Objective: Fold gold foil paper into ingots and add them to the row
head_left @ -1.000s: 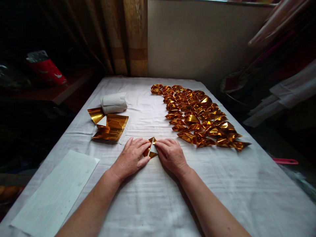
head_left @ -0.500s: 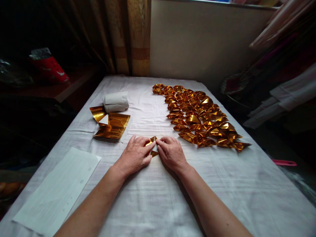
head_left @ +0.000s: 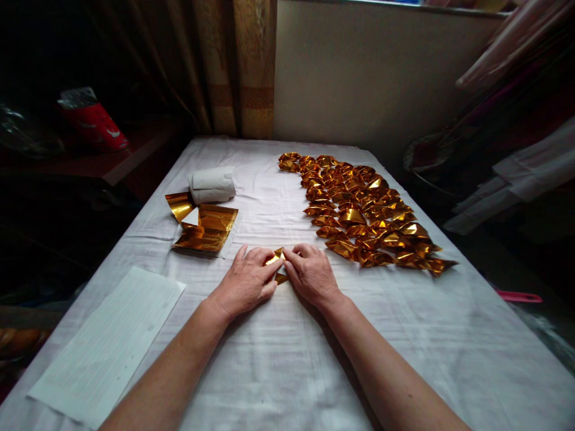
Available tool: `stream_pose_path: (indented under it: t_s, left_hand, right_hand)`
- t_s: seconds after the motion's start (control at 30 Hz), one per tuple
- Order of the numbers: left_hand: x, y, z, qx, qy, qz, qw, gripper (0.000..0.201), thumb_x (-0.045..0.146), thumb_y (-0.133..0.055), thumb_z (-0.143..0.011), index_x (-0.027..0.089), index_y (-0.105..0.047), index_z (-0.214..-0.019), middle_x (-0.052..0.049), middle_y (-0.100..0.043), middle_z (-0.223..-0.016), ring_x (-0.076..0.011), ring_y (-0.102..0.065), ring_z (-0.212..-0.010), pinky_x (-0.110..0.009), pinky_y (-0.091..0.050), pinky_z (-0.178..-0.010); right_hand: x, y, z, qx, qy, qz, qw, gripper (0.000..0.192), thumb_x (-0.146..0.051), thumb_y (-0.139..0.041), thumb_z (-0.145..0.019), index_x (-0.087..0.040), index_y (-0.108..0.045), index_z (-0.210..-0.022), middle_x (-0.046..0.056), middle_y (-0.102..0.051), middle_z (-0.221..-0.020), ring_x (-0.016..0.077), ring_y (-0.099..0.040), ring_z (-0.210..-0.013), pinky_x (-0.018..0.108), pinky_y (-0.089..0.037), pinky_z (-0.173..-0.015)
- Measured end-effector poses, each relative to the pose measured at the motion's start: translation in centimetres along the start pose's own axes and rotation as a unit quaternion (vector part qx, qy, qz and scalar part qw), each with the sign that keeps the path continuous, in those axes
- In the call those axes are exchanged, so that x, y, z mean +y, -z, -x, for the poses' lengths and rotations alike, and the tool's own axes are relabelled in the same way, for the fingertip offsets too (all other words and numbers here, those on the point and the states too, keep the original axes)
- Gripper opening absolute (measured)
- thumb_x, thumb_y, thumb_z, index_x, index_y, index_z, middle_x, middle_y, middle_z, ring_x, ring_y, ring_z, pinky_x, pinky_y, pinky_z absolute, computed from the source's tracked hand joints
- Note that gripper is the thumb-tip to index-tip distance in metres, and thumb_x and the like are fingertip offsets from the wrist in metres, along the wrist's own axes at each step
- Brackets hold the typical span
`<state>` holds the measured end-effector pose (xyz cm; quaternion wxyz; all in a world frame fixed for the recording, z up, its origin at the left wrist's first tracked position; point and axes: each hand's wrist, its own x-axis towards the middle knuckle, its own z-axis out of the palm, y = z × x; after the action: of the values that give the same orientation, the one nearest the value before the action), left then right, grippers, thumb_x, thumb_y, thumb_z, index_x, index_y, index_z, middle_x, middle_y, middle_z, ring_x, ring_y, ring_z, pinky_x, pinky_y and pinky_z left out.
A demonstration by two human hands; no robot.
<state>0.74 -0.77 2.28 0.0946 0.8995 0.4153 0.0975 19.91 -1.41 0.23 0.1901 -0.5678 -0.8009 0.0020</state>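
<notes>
both bare hands at work around the middle of the tabletop point(head_left: 265, 383), which wears a wrinkled white cloth. left hand point(head_left: 245, 280): palm down, fingers bent and lying over the left part of a small folded gold foil piece point(head_left: 279, 254), thumb just by its near end. right hand point(head_left: 314, 275): fingers curled, thumb and index at the foil's right side; cannot tell whether they pinch it or only press (the knuckles hide the contact). fingertips of the two hands close together over the foil, touching or not is unclear. foil piece lies on the cloth between the hands, about midway between left and right edges; gold shows at its far tip and near end. beyond the left hand, toward the left edge: flat gold foil sheets point(head_left: 218, 228), with a curled gold strip point(head_left: 179, 206) and a white triangle point(head_left: 191, 218) at their left. white roll point(head_left: 212, 184) just behind these. pale lined sheet point(head_left: 108, 344) slanting along the left edge toward the near left corner. right half: puffed gold foil pieces point(head_left: 353, 216) in close rows, from near the far edge down along the right edge. off the tabletop: red container point(head_left: 101, 127) on a dark wooden surface point(head_left: 119, 163) past the left edge; patterned curtain point(head_left: 256, 72) and plain wall point(head_left: 354, 78) behind the far edge; pink handle point(head_left: 520, 297) and hanging pale cloth point(head_left: 534, 161) past the right edge.
</notes>
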Motion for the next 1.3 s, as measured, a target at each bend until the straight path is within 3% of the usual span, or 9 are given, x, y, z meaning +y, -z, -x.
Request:
stream_pose_path:
  t_s: [0.33, 0.53, 0.7, 0.93, 1.13, 1.3]
  left_hand:
    - [-0.2, -0.2, 0.1, -0.01, 0.003, 0.018, 1.0, 0.039, 0.033, -0.052, -0.092, 0.031, -0.053, -0.131, -0.007, -0.056, -0.129, -0.0265, -0.046, -0.125, -0.06, -0.014, -0.115]
    - [-0.1, -0.3, 0.2, -0.004, 0.005, 0.028, 1.0, 0.038, 0.033, -0.052, -0.092, 0.03, -0.054, -0.13, -0.007, -0.056, -0.131, -0.0265, -0.046, -0.125, -0.06, -0.015, -0.115]
    - [-0.3, -0.8, 0.4, 0.031, 0.028, 0.073, 0.996, 0.047, 0.028, -0.057, -0.087, 0.025, -0.051, -0.133, -0.008, -0.056, -0.133, -0.0244, -0.046, -0.127, -0.054, -0.015, -0.118]
    - [-0.5, -0.7, 0.7, 0.035, 0.02, 0.091, 0.995, 0.043, 0.027, -0.058, -0.087, 0.023, -0.053, -0.13, -0.009, -0.057, -0.135, -0.0238, -0.047, -0.129, -0.056, -0.017, -0.118]
    - [-1.6, -0.4, 0.9, 0.039, -0.006, 0.054, 0.998, 0.038, 0.023, -0.053, -0.092, 0.024, -0.053, -0.13, -0.007, -0.055, -0.14, -0.0269, -0.037, -0.139, -0.06, -0.018, -0.117]
    - [-1.9, -0.2, 0.9, 0.101, -0.001, 0.038, 0.994, 0.029, 0.024, -0.06, -0.088, 0.021, -0.057, -0.117, -0.009, -0.059, -0.132, -0.0239, -0.049, -0.126, -0.051, -0.029, -0.114]
  right_hand:
    - [0.3, 1.0, 2.2, 0.003, 0.029, -0.006, 1.0, 0.024, -0.032, -0.053, -0.095, -0.024, -0.066, -0.112, 0.007, -0.066, -0.116, 0.0241, -0.055, -0.103, 0.038, -0.038, -0.088]
    - [0.3, 0.9, 2.6, 0.055, 0.045, -0.034, 0.997, 0.019, -0.028, -0.056, -0.093, -0.021, -0.068, -0.105, 0.008, -0.068, -0.115, 0.0243, -0.057, -0.104, 0.038, -0.04, -0.09]
    - [-0.1, 0.6, 2.5, 0.065, 0.03, -0.063, 0.995, 0.017, -0.029, -0.061, -0.09, -0.021, -0.066, -0.102, 0.008, -0.068, -0.112, 0.0242, -0.057, -0.102, 0.038, -0.041, -0.089]
    - [0.2, 0.2, 2.2, 0.056, -0.007, -0.096, 0.994, 0.019, -0.026, -0.06, -0.087, -0.021, -0.065, -0.105, 0.008, -0.069, -0.111, 0.0248, -0.059, -0.101, 0.039, -0.043, -0.088]
    - [0.8, -0.1, 2.0, 0.075, 0.03, -0.161, 0.984, 0.034, -0.01, -0.051, -0.084, -0.02, -0.06, -0.115, 0.009, -0.067, -0.119, 0.0229, -0.059, -0.108, 0.038, -0.045, -0.093]
    - [1.5, -0.6, 1.4, 0.061, 0.036, -0.178, 0.981, 0.044, -0.001, -0.046, -0.079, -0.022, -0.06, -0.115, 0.006, -0.071, -0.108, 0.0209, -0.062, -0.1, 0.036, -0.049, -0.089]
